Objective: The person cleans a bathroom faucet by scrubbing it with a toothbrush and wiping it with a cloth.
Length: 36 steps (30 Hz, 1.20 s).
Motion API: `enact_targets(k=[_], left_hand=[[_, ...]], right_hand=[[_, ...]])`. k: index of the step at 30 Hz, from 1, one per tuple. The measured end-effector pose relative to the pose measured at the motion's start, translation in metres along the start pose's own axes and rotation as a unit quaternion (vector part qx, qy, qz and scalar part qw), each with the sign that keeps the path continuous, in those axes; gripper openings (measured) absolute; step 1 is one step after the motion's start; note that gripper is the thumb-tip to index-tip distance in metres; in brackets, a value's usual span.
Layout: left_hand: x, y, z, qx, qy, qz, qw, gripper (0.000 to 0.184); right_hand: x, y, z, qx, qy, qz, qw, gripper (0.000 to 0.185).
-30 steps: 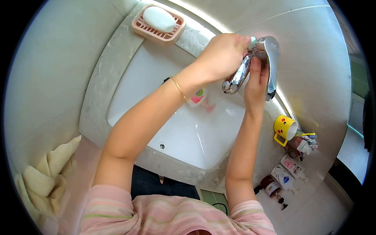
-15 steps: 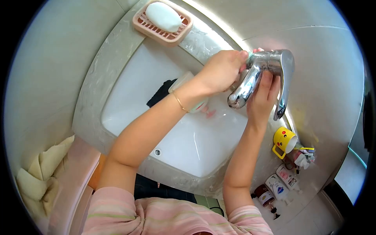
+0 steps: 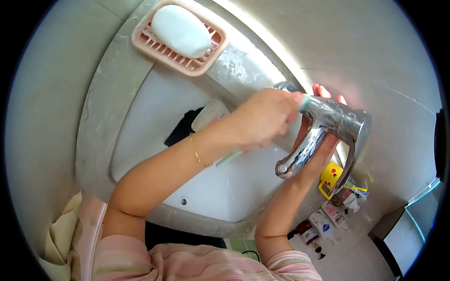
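Note:
My left hand, with a thin gold bracelet on the wrist, is closed around a slim pale-green toothbrush. Its handle sticks out below the palm, and its blurred mint-green end touches the body of the chrome faucet. My right hand cups the faucet from behind; fingertips show above it, and the chrome hides much of the palm. Water drops cover the faucet. Below my left forearm, in the white sink basin, lie a black cloth and a whitish cup-like container, partly covered.
A white soap bar rests in a pink slotted dish on the wet marbled counter. To the right stand a yellow mug and several pump bottles. A beige towel hangs at lower left.
The view has shifted, with the faucet now lower in it. My left hand has moved along the faucet with the toothbrush, exposing its handle. My right hand now reaches further up behind the faucet.

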<state>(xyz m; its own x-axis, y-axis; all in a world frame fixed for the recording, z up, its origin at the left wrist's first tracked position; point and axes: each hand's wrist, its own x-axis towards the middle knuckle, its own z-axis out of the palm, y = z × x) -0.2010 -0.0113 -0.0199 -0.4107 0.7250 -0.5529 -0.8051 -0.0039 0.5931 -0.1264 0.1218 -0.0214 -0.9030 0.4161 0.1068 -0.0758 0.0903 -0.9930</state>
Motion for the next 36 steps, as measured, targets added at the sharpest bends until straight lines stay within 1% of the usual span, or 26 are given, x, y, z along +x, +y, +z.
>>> enact_targets(k=[1,2,3,5,6,7,9,10,12,13,15,16,18,19,21,22,23,25,27,28,29,30,33,35,36], left_hand=[[-0.001,0.007,0.003,-0.015,-0.057,0.057,0.997,0.044],[-0.001,0.012,0.004,-0.031,-0.114,0.113,0.986,0.043],[-0.001,0.016,0.004,-0.036,-0.116,0.112,0.986,0.043],[0.003,0.025,0.001,0.032,-0.053,0.052,0.997,0.04],[0.009,0.019,-0.005,-0.024,-0.055,0.033,0.998,0.039],[0.013,0.014,-0.008,-0.025,-0.057,0.034,0.998,0.039],[0.014,0.015,-0.01,-0.053,-0.065,-0.014,0.996,0.04],[0.011,0.022,-0.007,-0.054,-0.065,-0.014,0.996,0.04],[0.003,0.036,0.002,-0.051,-0.146,0.041,0.987,0.04],[0.004,0.033,0.0,-0.053,-0.147,0.039,0.987,0.04],[0.012,0.016,-0.01,-0.01,-0.064,-0.03,0.997,0.04],[0.014,0.009,-0.013,-0.009,-0.064,-0.031,0.997,0.04],[0.02,-0.001,-0.017,-0.09,-0.053,-0.044,0.994,0.04],[0.014,0.01,-0.011,-0.092,-0.054,-0.045,0.993,0.04],[0.002,0.033,0.004,-0.093,-0.099,-0.009,0.991,0.039],[0.004,0.032,0.002,-0.059,-0.111,0.019,0.992,0.038],[0.01,0.02,-0.001,-0.061,-0.113,0.016,0.992,0.038],[0.022,-0.003,-0.013,-0.069,-0.019,-0.032,0.997,0.039],[0.021,-0.003,-0.012,-0.063,-0.013,-0.04,0.997,0.039],[0.015,0.003,-0.004,-0.038,-0.015,-0.006,0.999,0.039],[0.012,0.006,0.002,-0.011,-0.018,0.029,0.999,0.039],[0.013,0.005,0.001,-0.009,-0.019,0.03,0.999,0.039],[0.014,-0.011,0.003,-0.025,-0.008,0.051,0.998,0.04],[0.02,-0.031,0.001,-0.086,0.052,0.041,0.994,0.041],[0.013,-0.028,0.007,-0.087,0.054,0.039,0.994,0.041]], right_hand=[[-0.001,0.001,0.0,0.003,0.001,-0.008,1.0,0.066],[-0.004,-0.004,0.002,0.003,0.028,0.047,0.999,0.071],[-0.007,-0.007,0.001,-0.002,0.028,0.05,0.998,0.071],[-0.008,-0.009,0.001,-0.037,0.045,0.055,0.997,0.074],[-0.006,-0.011,0.004,-0.037,0.041,0.056,0.997,0.076],[-0.005,-0.012,0.007,-0.036,0.037,0.056,0.997,0.078],[-0.006,-0.011,0.007,-0.018,0.043,0.087,0.995,0.082],[-0.007,-0.012,0.006,-0.015,0.048,0.105,0.993,0.084],[-0.01,-0.011,0.003,-0.004,0.057,0.142,0.988,0.086],[-0.009,-0.011,0.003,-0.006,0.063,0.137,0.989,0.084],[-0.006,-0.013,0.008,-0.011,0.074,0.127,0.989,0.082],[-0.004,-0.014,0.01,0.0,0.068,0.122,0.99,0.082],[-0.005,-0.014,0.013,0.019,0.069,0.117,0.991,0.081],[-0.006,-0.015,0.014,0.029,0.069,0.114,0.991,0.08],[-0.011,-0.015,0.01,0.048,0.081,0.147,0.985,0.08],[-0.011,-0.015,0.01,0.054,0.086,0.157,0.982,0.079],[-0.008,-0.016,0.012,0.054,0.085,0.142,0.985,0.079],[-0.005,-0.015,0.018,0.059,0.082,0.123,0.987,0.079],[-0.005,-0.015,0.02,0.067,0.102,0.129,0.984,0.081],[-0.005,-0.015,0.02,0.068,0.109,0.132,0.983,0.081],[-0.005,-0.016,0.019,0.084,0.094,0.143,0.982,0.081],[-0.005,-0.015,0.019,0.092,0.088,0.148,0.981,0.082],[-0.005,-0.016,0.02,0.087,0.084,0.14,0.983,0.082],[-0.003,-0.012,0.02,0.084,0.079,0.127,0.985,0.083],[-0.004,-0.014,0.021,0.093,0.077,0.128,0.984,0.082]])
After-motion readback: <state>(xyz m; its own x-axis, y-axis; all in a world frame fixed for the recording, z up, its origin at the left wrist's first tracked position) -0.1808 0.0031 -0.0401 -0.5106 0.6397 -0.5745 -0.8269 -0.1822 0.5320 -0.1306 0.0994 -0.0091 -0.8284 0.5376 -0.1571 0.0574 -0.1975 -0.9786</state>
